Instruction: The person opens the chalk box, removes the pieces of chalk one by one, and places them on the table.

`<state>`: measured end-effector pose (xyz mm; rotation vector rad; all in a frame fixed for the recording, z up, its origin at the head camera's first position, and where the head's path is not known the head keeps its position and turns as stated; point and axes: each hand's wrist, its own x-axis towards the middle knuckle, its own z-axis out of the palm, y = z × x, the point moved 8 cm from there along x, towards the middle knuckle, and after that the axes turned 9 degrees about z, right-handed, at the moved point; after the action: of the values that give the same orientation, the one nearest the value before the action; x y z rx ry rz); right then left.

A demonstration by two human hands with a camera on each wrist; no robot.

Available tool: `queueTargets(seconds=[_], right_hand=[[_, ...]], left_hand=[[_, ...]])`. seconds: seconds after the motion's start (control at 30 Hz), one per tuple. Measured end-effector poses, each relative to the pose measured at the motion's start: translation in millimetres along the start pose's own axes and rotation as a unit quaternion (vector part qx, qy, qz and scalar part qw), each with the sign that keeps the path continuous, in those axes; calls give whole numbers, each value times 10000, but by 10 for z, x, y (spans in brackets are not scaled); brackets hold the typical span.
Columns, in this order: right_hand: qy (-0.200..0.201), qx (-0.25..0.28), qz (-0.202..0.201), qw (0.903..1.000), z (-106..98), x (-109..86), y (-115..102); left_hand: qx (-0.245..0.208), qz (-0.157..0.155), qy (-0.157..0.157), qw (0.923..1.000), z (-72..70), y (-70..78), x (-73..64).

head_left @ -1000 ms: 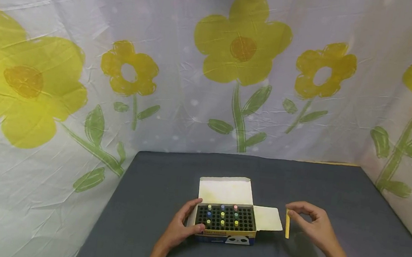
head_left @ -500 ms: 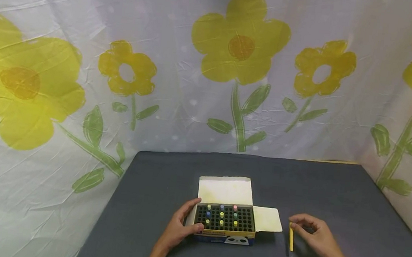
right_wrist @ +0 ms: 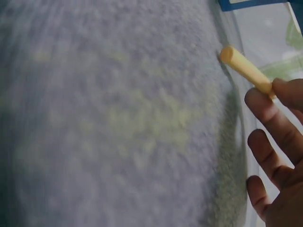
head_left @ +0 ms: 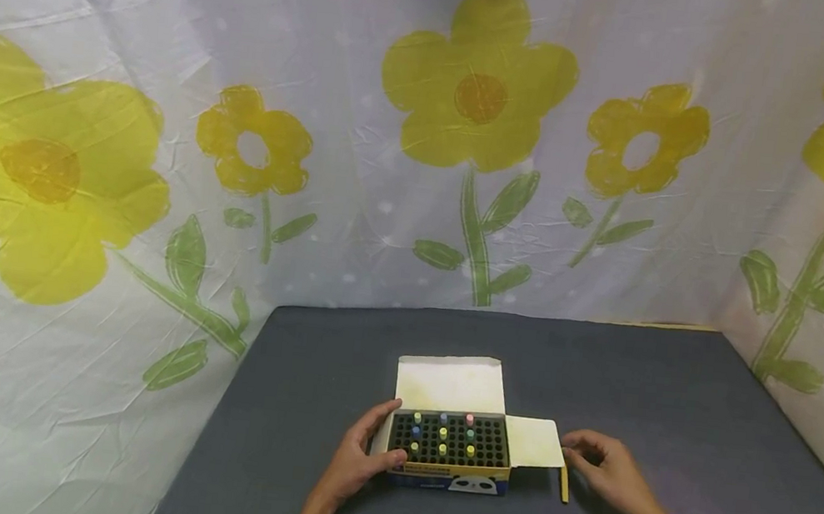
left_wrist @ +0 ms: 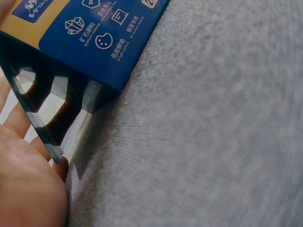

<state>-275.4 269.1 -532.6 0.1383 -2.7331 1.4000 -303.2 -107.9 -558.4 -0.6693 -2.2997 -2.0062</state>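
My right hand (head_left: pixel 608 472) pinches a yellow chalk stick (head_left: pixel 565 484) by its upper end, beside the box's right side flap. In the right wrist view the chalk (right_wrist: pixel 247 70) sticks out past thumb and forefinger, and the other fingers are loosely bent. At the left end of the open chalk box (head_left: pixel 426 482), my left hand (head_left: pixel 359 457) grips it, thumb at the front corner and fingers toward the back. Several coloured chalks stand upright in the black grid of holes (head_left: pixel 490 458). The left wrist view shows the box's blue printed side (left_wrist: pixel 94 47) and dark underlying edge close up.
The box's white lid (head_left: pixel 451 383) stands open at the back, and a white side flap (head_left: pixel 534 442) spreads to the right. A dark grey table (head_left: pixel 333 358) carries everything. Behind it hangs a flower-printed curtain (head_left: pixel 347 225).
My right hand first lowers the yellow chalk toward me and slightly right, then moves left to the side flap. The left hand and the box stay in place.
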Motion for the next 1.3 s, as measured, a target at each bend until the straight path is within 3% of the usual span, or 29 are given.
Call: queueTargets(seconds=[0.17, 0.4, 0.83, 1.07, 1.3], right_hand=[[204, -492, 38, 9986, 26, 35, 4], [468, -1386, -258, 9889, -5, 60, -30], [465, -2107, -144, 9763, 30, 68, -58], [491, -2263, -175, 9727, 54, 65, -98], [653, -1809, -237, 9810, 6, 43, -74]], left_hand=[[-39, 5, -16, 10000, -3, 7, -3], [-1, 3, 15, 10000, -6, 1, -2], [40, -5, 16, 10000, -10, -25, 1], [58, -118, -11, 9999, -9, -46, 2], [80, -94, -95, 9999, 1, -60, -2]])
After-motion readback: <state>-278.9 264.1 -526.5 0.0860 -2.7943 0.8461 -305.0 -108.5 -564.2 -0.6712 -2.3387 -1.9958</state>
